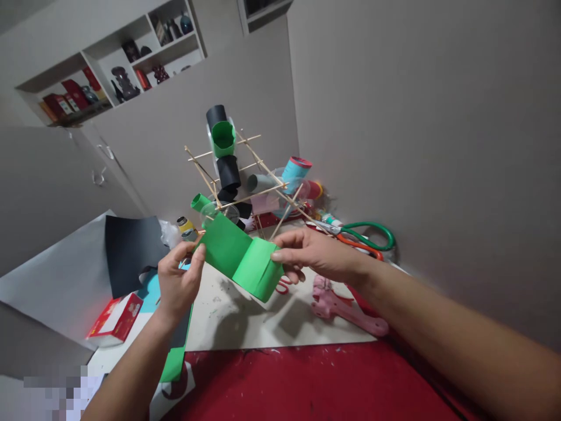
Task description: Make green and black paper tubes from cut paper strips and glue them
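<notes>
I hold a strip of green paper [239,257] in the air above the table, its right end curled into a loop. My left hand [177,280] pinches the strip's left end between thumb and fingers. My right hand [313,254] grips the curled right end, thumb on the outside. Just behind the strip stands a model of thin wooden sticks [245,175] carrying black and green paper tubes [223,137].
A pink glue gun [344,307] lies on the pale board [245,321] under my right hand. Green-handled scissors [370,234] lie by the wall at right. Black paper [131,248], a red box [116,318] and another green strip [173,362] are at left. Red mat [307,380] in front.
</notes>
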Demonstrator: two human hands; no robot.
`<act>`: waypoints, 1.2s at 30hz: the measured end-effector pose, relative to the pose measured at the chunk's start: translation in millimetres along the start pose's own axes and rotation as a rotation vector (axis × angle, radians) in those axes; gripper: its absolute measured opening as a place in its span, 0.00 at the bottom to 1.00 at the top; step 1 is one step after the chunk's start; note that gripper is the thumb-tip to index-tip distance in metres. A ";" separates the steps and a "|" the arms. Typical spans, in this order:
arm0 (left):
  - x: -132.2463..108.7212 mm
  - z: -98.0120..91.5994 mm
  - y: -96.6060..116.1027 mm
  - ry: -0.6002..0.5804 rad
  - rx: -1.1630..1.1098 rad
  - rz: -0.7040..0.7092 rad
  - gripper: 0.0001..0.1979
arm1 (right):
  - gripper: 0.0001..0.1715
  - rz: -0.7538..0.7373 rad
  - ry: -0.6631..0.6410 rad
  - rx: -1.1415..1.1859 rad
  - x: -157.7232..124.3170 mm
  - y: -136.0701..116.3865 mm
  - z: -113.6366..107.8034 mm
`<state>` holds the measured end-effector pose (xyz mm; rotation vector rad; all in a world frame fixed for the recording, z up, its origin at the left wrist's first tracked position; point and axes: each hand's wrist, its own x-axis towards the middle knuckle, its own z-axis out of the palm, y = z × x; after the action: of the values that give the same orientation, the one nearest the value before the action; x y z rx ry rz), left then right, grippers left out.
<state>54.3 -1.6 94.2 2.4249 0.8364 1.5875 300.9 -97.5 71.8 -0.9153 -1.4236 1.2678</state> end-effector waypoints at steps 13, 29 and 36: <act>-29.2 -7.8 0.9 0.054 -0.132 0.102 0.03 | 0.18 0.104 0.009 -0.039 0.1 10.4 6.1; -47.7 -10.9 -12.2 0.096 -0.231 0.258 0.12 | 0.19 0.122 -0.025 -0.024 3.6 10.1 14.9; -46.3 -12.7 -16.4 0.164 -0.209 -0.039 0.01 | 0.16 0.067 0.022 -0.104 -7.8 0.5 5.2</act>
<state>23.3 -13.9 55.9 2.1469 0.6968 1.7804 297.6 -106.2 70.0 -1.0519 -1.4635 1.2390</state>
